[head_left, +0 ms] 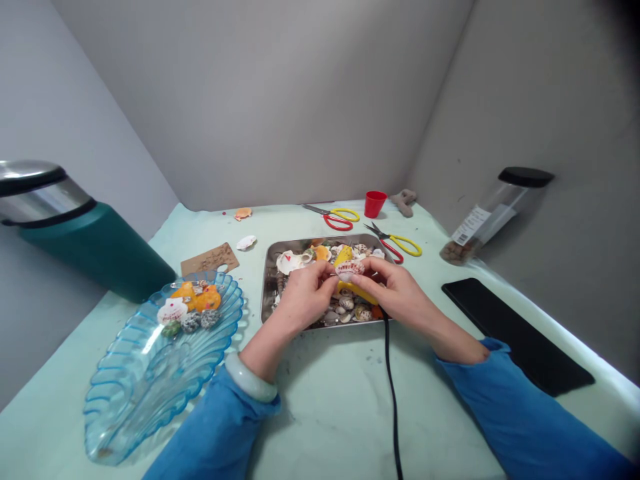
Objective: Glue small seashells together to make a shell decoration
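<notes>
A reddish-brown and white ribbed seashell (349, 269) is pinched between the fingertips of both hands, above the metal tray (265, 291). My left hand (311, 291) grips its left edge, and a pale bangle (250, 378) circles that wrist. On the shell's right edge, my right hand (395, 288) is closed with thumb and fingers. Beneath the shell lies a yellow tool (361, 289) with a black cord (391, 380), resembling a hot glue gun and partly hidden by the hands. Many mixed shells (345, 303) fill the tray.
At left stand a blue clear shell-shaped dish (150, 373) holding shells and a green bottle (100, 247). Behind lie two scissors (340, 220), (395, 241), a red cup (375, 204), a brown card (210, 259) and a white shell (247, 243). A clear jar (487, 220) and black slab (515, 333) are right.
</notes>
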The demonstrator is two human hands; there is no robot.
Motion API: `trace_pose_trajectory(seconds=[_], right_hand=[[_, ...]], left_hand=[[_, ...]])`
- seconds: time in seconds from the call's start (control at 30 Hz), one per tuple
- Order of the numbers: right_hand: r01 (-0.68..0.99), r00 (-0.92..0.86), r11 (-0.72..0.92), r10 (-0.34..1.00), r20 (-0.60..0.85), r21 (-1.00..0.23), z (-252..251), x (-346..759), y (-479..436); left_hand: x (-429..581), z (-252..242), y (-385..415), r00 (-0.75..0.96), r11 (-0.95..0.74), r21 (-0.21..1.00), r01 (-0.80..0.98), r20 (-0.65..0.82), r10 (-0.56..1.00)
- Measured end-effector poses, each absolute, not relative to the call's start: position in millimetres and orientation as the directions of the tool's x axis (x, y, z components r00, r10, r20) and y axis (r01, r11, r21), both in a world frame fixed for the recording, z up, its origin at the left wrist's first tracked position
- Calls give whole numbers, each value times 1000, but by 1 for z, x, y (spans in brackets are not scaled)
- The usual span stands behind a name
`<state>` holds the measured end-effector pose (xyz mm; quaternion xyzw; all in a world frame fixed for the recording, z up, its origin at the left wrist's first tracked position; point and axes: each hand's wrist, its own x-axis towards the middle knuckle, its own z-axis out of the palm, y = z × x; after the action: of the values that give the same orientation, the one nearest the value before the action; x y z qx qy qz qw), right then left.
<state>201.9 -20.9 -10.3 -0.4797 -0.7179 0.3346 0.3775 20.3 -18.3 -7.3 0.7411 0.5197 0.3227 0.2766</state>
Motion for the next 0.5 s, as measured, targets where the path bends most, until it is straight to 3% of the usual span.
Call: trace_pose_trajectory(seconds=[0.5], right_hand=[[409, -246, 319, 941, 233, -855, -9, 201, -20]], left_hand=[[22, -5, -19, 239, -289, 753, 591, 178, 954]])
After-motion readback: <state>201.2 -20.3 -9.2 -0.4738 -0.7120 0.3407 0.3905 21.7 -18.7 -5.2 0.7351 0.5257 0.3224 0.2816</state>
